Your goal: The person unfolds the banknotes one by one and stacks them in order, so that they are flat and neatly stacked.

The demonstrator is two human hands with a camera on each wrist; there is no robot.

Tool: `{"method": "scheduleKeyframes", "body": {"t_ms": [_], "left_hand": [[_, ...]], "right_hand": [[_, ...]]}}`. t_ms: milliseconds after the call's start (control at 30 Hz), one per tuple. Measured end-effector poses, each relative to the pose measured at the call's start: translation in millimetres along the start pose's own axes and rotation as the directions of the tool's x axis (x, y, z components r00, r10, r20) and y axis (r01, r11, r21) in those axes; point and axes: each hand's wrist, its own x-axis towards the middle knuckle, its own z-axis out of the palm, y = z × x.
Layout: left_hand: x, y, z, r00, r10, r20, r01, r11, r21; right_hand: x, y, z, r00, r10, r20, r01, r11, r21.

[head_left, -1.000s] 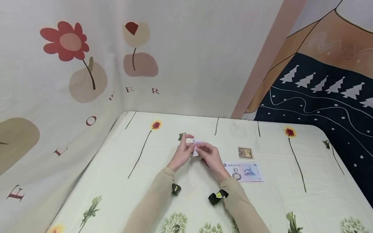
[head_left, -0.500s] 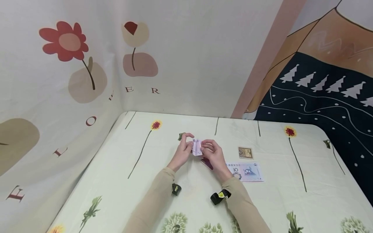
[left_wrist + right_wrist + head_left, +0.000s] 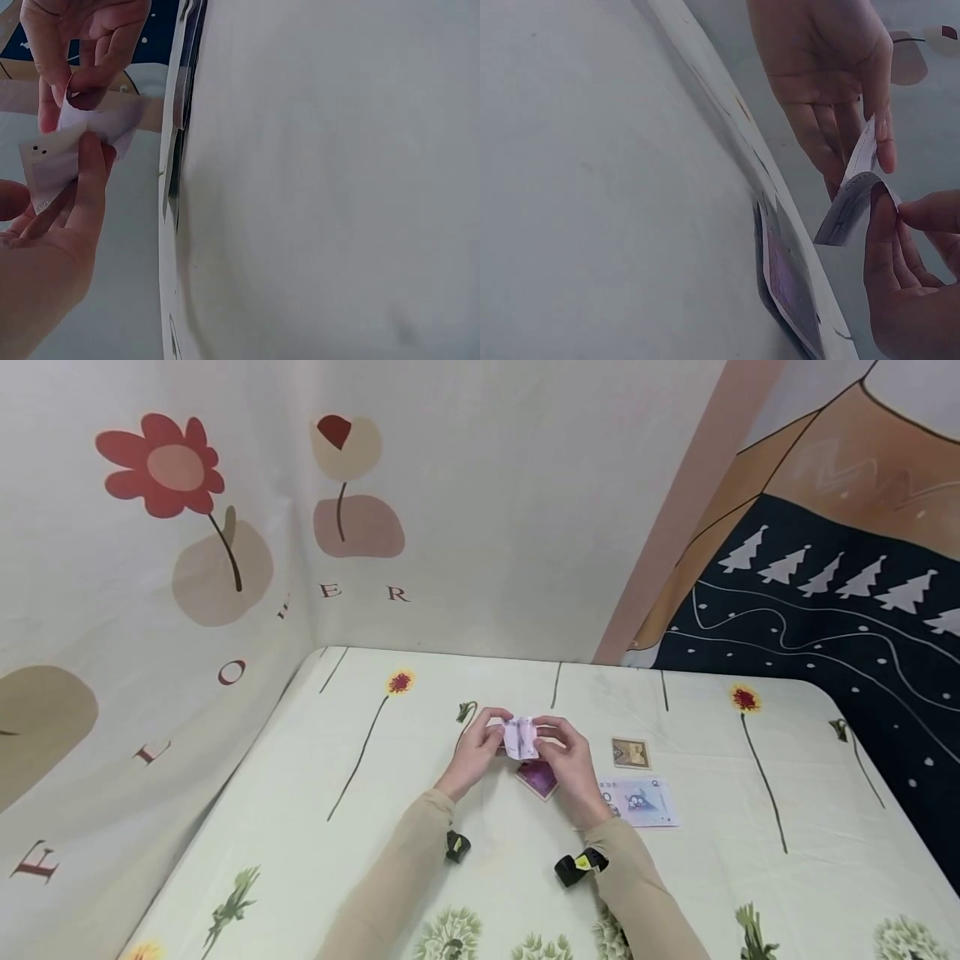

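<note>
Between my two hands is a creased, pale purple play banknote (image 3: 521,739) (image 3: 52,161) (image 3: 844,214), raised over the table and bent along its folds. My left hand (image 3: 472,756) (image 3: 64,247) pinches its left side between thumb and fingers. The right side is pinched by my right hand (image 3: 573,768) (image 3: 911,300). Below the right hand, a purple card-like piece (image 3: 537,779) (image 3: 787,277) lies on the table. A flat play banknote (image 3: 641,803) with a blue cartoon figure lies right of the right wrist, partly covered by it.
A small brown picture card (image 3: 631,753) lies beyond the flat banknote. The table wears a pale flower-print cloth (image 3: 360,877). Printed curtains (image 3: 480,527) hang behind its far edge and along the left side. Black straps (image 3: 581,864) sit on the wrists.
The held banknote has turned from nearly edge-on to show its face and opened wider. My right hand has shifted right, uncovering the purple piece and covering more of the flat banknote.
</note>
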Motion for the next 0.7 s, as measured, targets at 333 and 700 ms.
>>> {"method": "scheduleKeyframes", "body": {"t_ms": [333, 700], "left_hand": [[-0.5, 1.1, 5.5, 0.998, -0.051, 0.033, 0.05, 0.998, 0.042], [2.4, -3.4, 6.9, 0.999, -0.025, 0.046, 0.024, 1.0, 0.016]], "right_hand": [[-4.5, -3, -19, 0.995, 0.088, -0.048, -0.089, 0.996, -0.029], [-1.4, -3, -44, 0.989, 0.102, -0.112, -0.125, 0.965, -0.231]]}}
